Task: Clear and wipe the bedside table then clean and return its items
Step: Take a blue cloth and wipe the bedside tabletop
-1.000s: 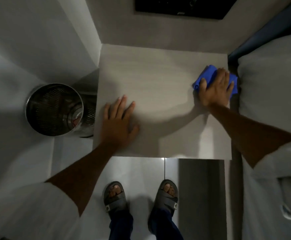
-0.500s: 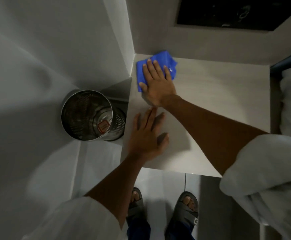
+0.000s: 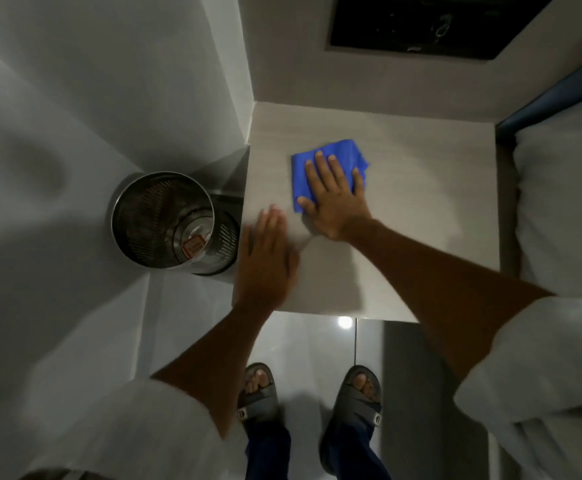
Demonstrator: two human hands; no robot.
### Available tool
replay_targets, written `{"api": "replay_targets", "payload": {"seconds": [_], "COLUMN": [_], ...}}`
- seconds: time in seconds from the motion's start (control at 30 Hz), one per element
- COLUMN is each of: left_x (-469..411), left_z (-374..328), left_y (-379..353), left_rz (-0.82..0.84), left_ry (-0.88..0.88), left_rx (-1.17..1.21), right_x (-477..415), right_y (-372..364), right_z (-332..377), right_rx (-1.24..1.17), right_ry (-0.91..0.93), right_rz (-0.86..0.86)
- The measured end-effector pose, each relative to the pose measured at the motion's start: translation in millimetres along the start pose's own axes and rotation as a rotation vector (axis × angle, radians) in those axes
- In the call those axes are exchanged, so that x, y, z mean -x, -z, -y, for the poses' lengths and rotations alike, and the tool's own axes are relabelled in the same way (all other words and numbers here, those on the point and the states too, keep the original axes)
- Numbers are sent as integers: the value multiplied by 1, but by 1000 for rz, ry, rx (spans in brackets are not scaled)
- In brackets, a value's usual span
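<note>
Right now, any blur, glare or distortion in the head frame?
Head view: dim overall; left hand motion-blurred, right hand on the blue cloth sharp; a glare spot on the floor tile; wide-angle bending of the walls.

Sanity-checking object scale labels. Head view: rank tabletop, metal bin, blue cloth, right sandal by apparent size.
1. Bedside tabletop, clearly largest.
2. Metal bin.
3. Blue cloth and right sandal: too close to rank. The right hand covers part of the cloth, and the sandal sits lower, farther from the camera.

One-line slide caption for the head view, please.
Right hand presses blue cloth flat on the bedside table; left hand rests nearby.
</note>
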State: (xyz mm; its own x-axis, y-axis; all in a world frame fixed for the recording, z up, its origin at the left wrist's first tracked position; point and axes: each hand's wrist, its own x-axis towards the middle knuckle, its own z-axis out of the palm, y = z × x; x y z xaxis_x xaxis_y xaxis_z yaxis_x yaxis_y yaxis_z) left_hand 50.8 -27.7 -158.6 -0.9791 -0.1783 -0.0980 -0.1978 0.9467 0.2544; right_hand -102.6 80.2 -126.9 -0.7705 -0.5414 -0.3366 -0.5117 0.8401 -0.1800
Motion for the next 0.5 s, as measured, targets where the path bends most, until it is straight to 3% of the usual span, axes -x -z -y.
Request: {"api": "replay_targets", "payload": {"seconds": [0.1,0.27,0.5], "left_x": [57,107,88], "left_z": [31,62,28], "left_y": [2,14,15], "left_rz": [17,115,248], "left_ry": [77,-73,-280], "left_rx": [-32,-117,-127], "right_x": [31,97,178], "right_y": [-21,-58,-66], "right_z": [27,44,-35], "right_rx": [-2,35,4], "right_ry": [105,293,-45], "right_rz": [22,34,-7]}}
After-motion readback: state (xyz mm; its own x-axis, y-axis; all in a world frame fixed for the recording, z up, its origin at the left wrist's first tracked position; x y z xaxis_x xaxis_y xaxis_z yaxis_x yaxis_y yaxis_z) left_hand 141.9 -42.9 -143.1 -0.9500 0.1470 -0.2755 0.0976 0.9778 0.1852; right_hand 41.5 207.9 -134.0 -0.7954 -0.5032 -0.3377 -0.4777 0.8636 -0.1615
